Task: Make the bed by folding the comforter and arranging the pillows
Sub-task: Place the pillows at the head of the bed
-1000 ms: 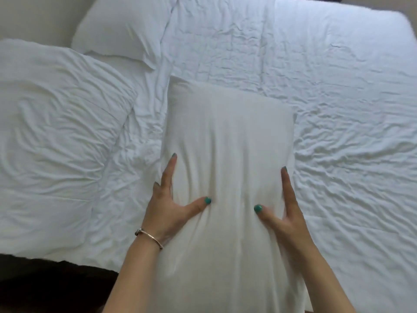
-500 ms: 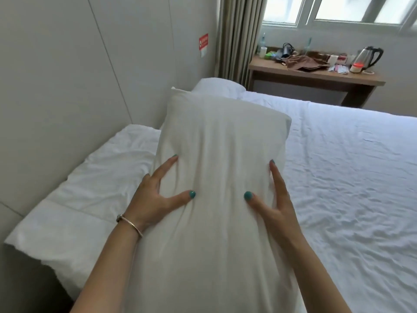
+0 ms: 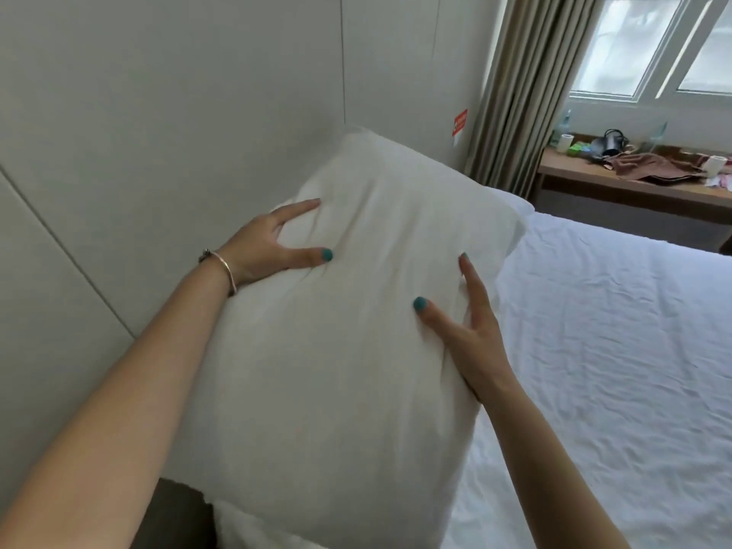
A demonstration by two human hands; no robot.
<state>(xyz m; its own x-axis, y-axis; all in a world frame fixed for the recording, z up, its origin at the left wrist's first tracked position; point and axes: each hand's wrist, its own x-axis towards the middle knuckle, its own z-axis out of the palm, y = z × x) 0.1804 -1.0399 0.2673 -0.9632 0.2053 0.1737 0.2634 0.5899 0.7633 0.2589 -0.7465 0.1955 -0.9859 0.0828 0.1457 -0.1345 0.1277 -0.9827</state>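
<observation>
both hands are holding one big white pillow (image 3: pixel 336 350) up in the air, near the left wall (image 3: pixel 158 112). the left hand (image 3: pixel 273 247) is gripping its left edge and the right hand (image 3: pixel 471 330) is gripping its right edge, fingers spread wide. the pillow's long way is pointing far, toward the head of the bed (image 3: pixel 614 350), so it probably needs setting down there.

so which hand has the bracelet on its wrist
The left hand, gripping the pillow on the wall side, has a thin metal bracelet at its wrist. The right hand, on the pillow's bed-side edge, has a bare wrist.
</observation>
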